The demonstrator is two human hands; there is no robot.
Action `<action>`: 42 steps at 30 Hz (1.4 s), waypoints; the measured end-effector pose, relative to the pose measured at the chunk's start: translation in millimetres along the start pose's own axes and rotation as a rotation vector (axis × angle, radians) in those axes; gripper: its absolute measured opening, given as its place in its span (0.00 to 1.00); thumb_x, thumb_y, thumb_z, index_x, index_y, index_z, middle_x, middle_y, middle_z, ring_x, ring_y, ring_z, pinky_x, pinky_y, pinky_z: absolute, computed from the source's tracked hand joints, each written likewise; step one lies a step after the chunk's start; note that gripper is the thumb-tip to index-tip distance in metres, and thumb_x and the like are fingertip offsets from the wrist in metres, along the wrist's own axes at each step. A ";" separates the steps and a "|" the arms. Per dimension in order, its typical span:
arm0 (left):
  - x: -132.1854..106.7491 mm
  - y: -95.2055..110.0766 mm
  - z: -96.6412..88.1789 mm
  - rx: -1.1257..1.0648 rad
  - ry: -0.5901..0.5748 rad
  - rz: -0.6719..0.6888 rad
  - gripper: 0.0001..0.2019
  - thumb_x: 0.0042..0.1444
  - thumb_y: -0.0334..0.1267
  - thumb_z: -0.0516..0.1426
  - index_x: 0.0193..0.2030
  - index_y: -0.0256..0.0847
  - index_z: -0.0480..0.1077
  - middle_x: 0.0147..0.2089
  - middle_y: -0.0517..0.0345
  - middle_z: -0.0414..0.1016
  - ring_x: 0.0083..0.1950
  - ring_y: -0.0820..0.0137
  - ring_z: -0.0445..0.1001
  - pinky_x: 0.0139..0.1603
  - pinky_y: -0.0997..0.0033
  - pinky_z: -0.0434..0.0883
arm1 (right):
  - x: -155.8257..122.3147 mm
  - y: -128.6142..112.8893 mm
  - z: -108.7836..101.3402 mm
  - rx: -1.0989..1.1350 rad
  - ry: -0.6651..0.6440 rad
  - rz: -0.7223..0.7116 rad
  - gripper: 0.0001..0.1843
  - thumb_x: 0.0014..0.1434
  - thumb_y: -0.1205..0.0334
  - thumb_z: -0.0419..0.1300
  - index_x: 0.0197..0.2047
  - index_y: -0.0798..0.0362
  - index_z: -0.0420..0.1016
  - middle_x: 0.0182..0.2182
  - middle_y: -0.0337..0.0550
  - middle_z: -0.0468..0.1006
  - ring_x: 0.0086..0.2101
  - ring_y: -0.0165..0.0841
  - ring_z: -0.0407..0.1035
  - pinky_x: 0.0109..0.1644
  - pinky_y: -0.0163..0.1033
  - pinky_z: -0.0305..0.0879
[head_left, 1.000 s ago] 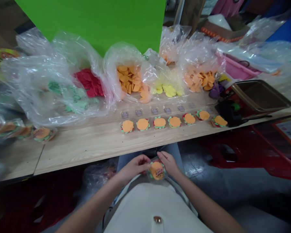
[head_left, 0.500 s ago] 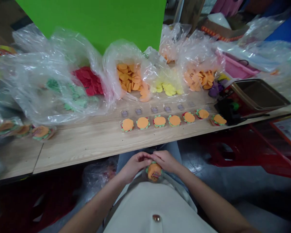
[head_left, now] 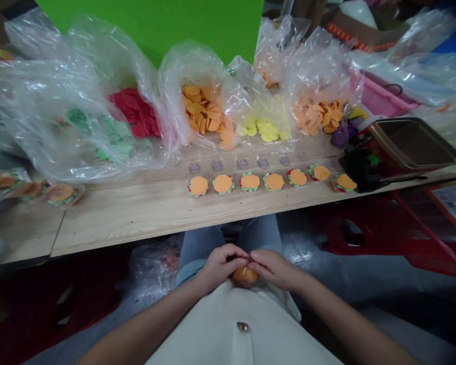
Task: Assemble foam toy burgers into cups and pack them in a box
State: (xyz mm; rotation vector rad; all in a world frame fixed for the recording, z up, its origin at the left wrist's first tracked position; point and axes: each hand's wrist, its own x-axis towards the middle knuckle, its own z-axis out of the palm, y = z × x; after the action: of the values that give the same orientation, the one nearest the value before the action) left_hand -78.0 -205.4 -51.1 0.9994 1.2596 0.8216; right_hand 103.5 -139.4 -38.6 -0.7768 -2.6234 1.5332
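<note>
In my lap, below the table edge, a toy foam burger [head_left: 245, 276] with an orange top is partly covered by my fingers. What looks like clear plastic wrapping surrounds it. My left hand [head_left: 223, 267] grips it from the left, thumb and fingers pinched at its upper edge. From the right, my right hand [head_left: 276, 269] pinches the same edge, its fingertips meeting the left ones. On the table in front, several similar burgers [head_left: 250, 182] lie in a row in clear trays, with orange tops and green and red layers.
Open clear bags behind the row hold red pieces [head_left: 137, 112], orange pieces [head_left: 205, 111], yellow pieces [head_left: 266, 129] and green pieces [head_left: 114, 139]. A brown-rimmed container [head_left: 414, 144] and a pink basket [head_left: 383, 96] stand right. More wrapped burgers [head_left: 61, 193] lie left. A green panel [head_left: 148, 30] rises behind.
My hands have shifted slightly down and right with the burger. Its lower part is now less visible, tucked closer to my clothing. The view has tilted a little downward.
</note>
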 end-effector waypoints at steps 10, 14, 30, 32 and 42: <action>14.9 1.5 -2.1 -0.408 -0.011 -0.253 0.17 0.42 0.40 0.63 0.40 0.39 0.70 0.33 0.59 0.71 0.34 0.74 0.67 0.37 0.74 0.63 | -10.5 31.0 31.9 0.316 0.398 0.231 0.20 0.62 0.50 0.42 0.22 0.52 0.52 0.20 0.34 0.56 0.23 0.27 0.53 0.27 0.33 0.48; 14.5 1.8 -8.0 -0.531 0.057 -0.371 0.14 0.41 0.42 0.63 0.34 0.37 0.69 0.30 0.59 0.70 0.31 0.74 0.67 0.35 0.74 0.62 | -10.8 31.3 39.9 0.427 0.508 0.264 0.20 0.62 0.49 0.41 0.23 0.52 0.51 0.20 0.33 0.54 0.23 0.27 0.52 0.26 0.32 0.49; 7.1 -3.4 -7.3 -0.574 -0.023 -0.320 0.11 0.41 0.37 0.64 0.33 0.38 0.71 0.34 0.58 0.74 0.34 0.72 0.71 0.39 0.71 0.65 | 12.1 -6.4 -22.3 -0.148 -0.059 0.109 0.14 0.61 0.55 0.47 0.29 0.54 0.65 0.25 0.37 0.68 0.25 0.27 0.58 0.27 0.32 0.47; 5.1 -1.9 -3.4 -0.521 -0.002 -0.320 0.10 0.42 0.38 0.63 0.33 0.38 0.72 0.33 0.58 0.74 0.33 0.73 0.70 0.38 0.72 0.65 | 12.5 -8.5 -19.9 -0.229 -0.068 0.097 0.13 0.61 0.57 0.46 0.32 0.54 0.67 0.27 0.40 0.70 0.26 0.28 0.61 0.28 0.33 0.48; 9.6 4.3 4.8 -0.175 -0.070 -0.174 0.11 0.46 0.43 0.60 0.30 0.36 0.73 0.29 0.56 0.74 0.32 0.71 0.69 0.36 0.73 0.64 | -4.2 3.7 10.0 -0.075 0.083 0.020 0.10 0.59 0.64 0.47 0.27 0.54 0.62 0.24 0.38 0.67 0.26 0.28 0.59 0.30 0.33 0.49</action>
State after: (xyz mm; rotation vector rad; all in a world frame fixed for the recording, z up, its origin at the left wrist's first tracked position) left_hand -71.8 -195.7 -50.5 0.7611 1.1747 0.7418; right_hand 106.2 -147.9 -45.8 -0.8543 -2.6345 1.3816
